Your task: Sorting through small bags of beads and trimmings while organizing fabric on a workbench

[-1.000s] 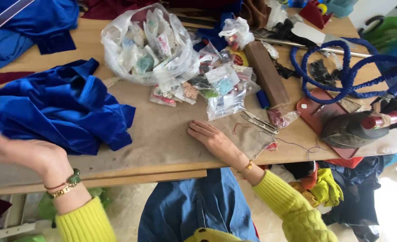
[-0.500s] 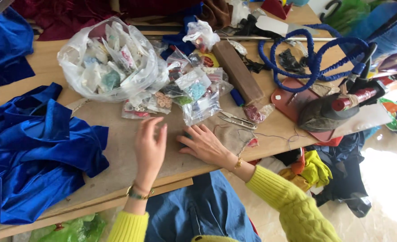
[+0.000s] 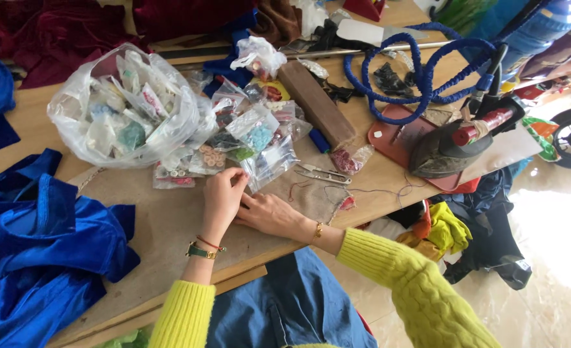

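Observation:
My left hand (image 3: 221, 201) reaches forward over the brown paper-covered table (image 3: 163, 225). Its bent fingertips touch the near edge of a pile of small clear packets (image 3: 254, 140) holding buttons and beads. Whether they pinch a packet is not visible. My right hand (image 3: 269, 214) lies flat and empty on the table just right of the left hand, its fingers pointing left under the left fingers. Both arms wear yellow knitted sleeves. There is a watch on the left wrist and a bracelet on the right.
A large clear bag (image 3: 124, 109) stuffed with packets stands behind left. Blue velvet cloth (image 3: 34, 245) covers the left side. Metal thread snips (image 3: 321, 173), a brown wooden block (image 3: 314, 103), an iron (image 3: 446, 151) on a red pad and a coiled blue cord (image 3: 421, 71) lie to the right.
My left hand has swung in from the far left edge of the table to the packets, beside my right hand. The right hand has barely moved. The view has shifted.

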